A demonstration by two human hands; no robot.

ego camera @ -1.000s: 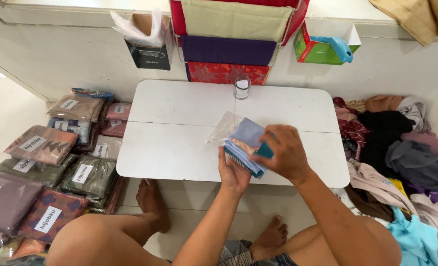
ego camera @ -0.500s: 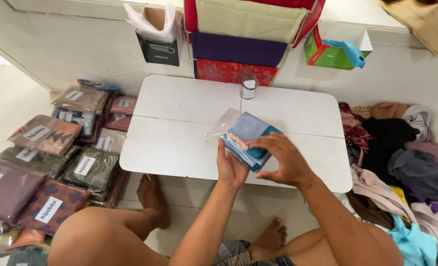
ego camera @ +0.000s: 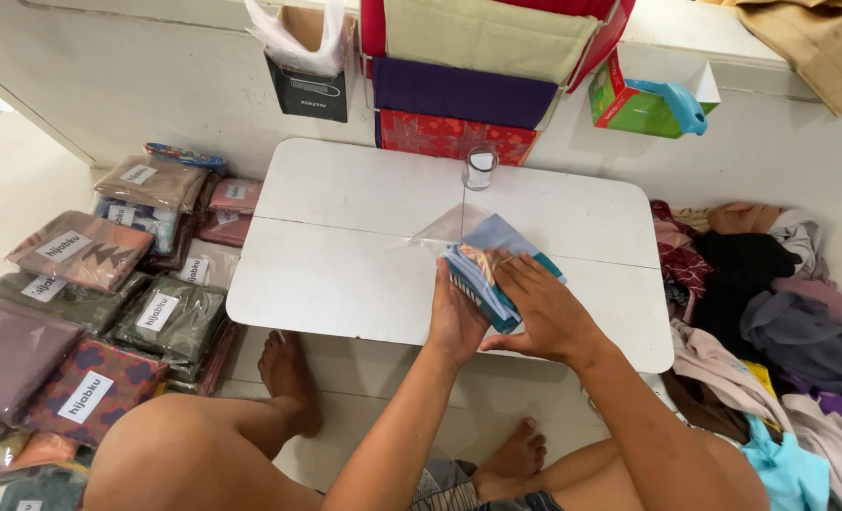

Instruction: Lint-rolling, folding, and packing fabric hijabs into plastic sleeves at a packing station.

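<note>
From the camera on my head I look down at a low white folding table (ego camera: 345, 274), and I sit on the floor in front of it with my legs bent under its edge. My left hand (ego camera: 454, 317) stands on its side at the near edge of a folded cloth (ego camera: 497, 270) — light blue on top, with teal and patterned layers below. The fingers are nearly straight and press against the edge of the bundle; they do not close around it. My right hand (ego camera: 544, 312) lies flat on top of the cloth with the fingers spread, the palm pushing it down onto the table. A clear plastic bag (ego camera: 440, 230) reaches out from the far side of the cloth, its open end toward the middle of the table, so I judge that the cloth is partly inside the bag, but how deep I cannot tell.

The step in hand, as I judge it, is packing — sliding the folded cloth into the bag and flattening it. The next move calls for keeping the fold together with the left hand while the right one pushes forward evenly, so the corners do not catch on the thin plastic.

A small glass (ego camera: 480, 167) stands near the far edge of the table. On my left lie many packed cloths with labels (ego camera: 80, 274), on my right a heap of loose clothes (ego camera: 771, 303).
</note>
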